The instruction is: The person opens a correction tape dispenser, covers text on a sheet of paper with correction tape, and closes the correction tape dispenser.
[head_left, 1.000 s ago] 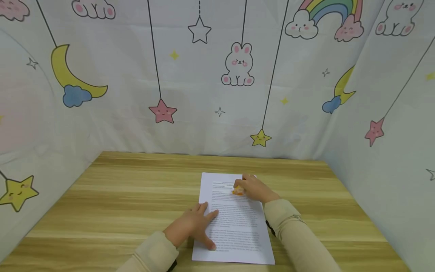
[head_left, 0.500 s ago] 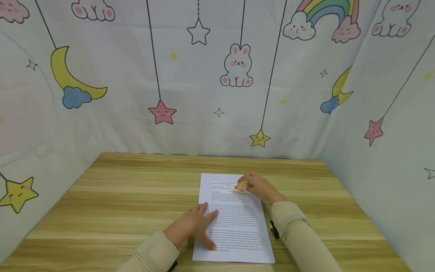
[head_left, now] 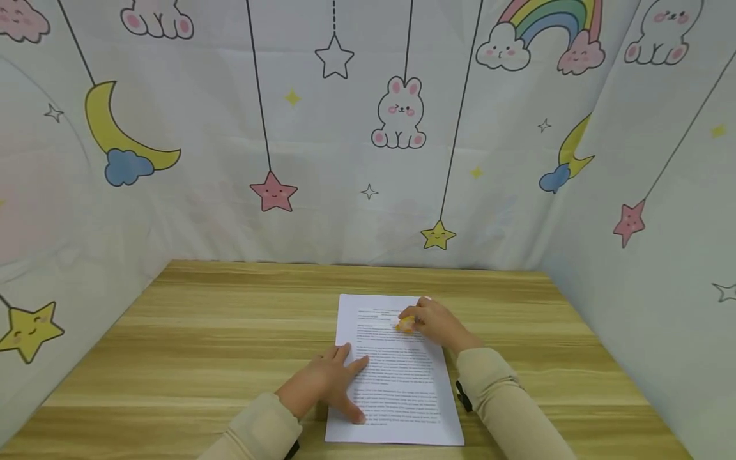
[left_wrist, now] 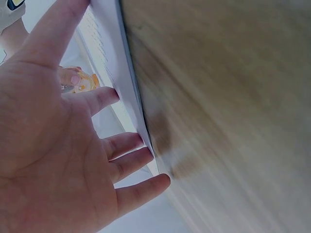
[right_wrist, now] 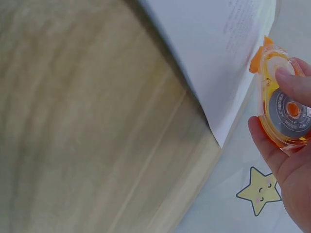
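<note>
A stack of printed paper (head_left: 397, 396) lies on the wooden table, its upper lines partly covered by white strips. My left hand (head_left: 328, 383) is spread over the paper's left edge, fingers apart and pressing it down; the left wrist view shows its palm (left_wrist: 58, 136). Near the top of the sheet my right hand (head_left: 439, 322) holds an orange correction tape (head_left: 406, 324). In the right wrist view the correction tape (right_wrist: 284, 104) has a clear case with a grey reel inside, gripped between thumb and fingers. Its orange tip points toward the page.
The wooden table (head_left: 201, 338) extends on both sides of the paper. A white cloth backdrop (head_left: 322, 140) printed with stars, moons and rabbits stands behind and along the sides. Dark straps (head_left: 463, 396) show below the cuffs.
My right hand lifted and shifted slightly right with the correction tape, then lowered back toward the upper text lines. The left hand stays in place on the paper.
</note>
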### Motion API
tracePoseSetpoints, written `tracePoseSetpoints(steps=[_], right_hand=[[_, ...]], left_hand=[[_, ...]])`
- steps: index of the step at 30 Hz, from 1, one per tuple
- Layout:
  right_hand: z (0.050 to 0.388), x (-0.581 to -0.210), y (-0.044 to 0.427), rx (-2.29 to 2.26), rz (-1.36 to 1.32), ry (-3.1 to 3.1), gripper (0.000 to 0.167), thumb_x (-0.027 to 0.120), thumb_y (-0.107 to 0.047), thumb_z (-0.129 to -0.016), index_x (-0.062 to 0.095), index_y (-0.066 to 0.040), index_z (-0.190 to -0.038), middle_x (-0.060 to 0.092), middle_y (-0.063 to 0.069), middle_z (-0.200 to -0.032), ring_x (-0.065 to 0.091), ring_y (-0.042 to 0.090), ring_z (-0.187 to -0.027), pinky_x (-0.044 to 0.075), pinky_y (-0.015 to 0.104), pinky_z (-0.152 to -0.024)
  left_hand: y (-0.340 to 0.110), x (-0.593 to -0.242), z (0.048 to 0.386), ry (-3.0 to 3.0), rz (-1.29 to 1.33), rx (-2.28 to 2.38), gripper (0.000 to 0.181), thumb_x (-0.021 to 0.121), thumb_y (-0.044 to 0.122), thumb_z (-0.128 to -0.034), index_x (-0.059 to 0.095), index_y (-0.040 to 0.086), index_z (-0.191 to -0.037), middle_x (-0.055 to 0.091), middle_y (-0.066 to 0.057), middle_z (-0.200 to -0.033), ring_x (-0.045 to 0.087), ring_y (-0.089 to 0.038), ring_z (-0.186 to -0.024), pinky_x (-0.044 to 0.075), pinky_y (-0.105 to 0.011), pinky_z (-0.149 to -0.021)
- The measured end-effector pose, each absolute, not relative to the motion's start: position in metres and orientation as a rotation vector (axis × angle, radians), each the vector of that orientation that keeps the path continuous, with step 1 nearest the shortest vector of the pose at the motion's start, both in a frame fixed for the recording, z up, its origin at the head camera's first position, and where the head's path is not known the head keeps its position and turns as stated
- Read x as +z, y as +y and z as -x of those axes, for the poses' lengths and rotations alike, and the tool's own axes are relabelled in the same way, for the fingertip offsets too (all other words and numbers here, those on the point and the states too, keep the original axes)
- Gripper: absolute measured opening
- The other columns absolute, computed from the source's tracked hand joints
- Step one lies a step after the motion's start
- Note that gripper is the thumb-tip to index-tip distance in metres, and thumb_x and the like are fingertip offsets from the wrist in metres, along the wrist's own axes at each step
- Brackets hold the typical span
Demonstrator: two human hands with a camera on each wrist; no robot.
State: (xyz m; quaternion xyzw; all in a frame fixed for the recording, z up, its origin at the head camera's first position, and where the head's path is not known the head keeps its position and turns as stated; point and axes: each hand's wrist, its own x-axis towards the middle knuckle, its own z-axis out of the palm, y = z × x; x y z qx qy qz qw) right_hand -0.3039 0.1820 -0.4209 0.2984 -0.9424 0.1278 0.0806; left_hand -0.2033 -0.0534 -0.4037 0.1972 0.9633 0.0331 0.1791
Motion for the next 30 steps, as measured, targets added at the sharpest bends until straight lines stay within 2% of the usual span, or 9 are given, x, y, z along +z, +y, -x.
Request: tracePoseSetpoints(steps=[10, 30], right_hand=[[0.3049, -0.4264, 0.1790, 0.311, -1.014, -2.712, 0.025, 0.068, -0.005, -0.081, 0.068, -0.019, -0.101, 0.052, 0.000, -0.082, 0.043, 0.011, -0.069, 0.039, 0.025, -0.063], [0.3081, -0.4251, 0.1725, 0.200, -1.043, -2.729, 0.027, 0.064, 0.001, -0.081, 0.066, -0.020, -0.098, 0.050, 0.000, -0.081, 0.040, 0.011, -0.067, 0.037, 0.026, -0.063]], left_hand=[[-0.0535, -0.4058, 0.2045, 2.713, -0.555, 0.105, 0.099, 0.073, 0.064, -0.0599, 0.035, 0.025, -0.142, 0.024, -0.016, -0.149, 0.023, -0.035, -0.137, 0.029, -0.052, -0.107], [-0.0541, -0.4075, 0.2062, 2.723, -0.554, 0.104, 0.100, 0.073, 0.065, -0.0585, 0.036, 0.025, -0.142, 0.025, -0.015, -0.147, 0.025, -0.035, -0.136, 0.031, -0.052, -0.105]])
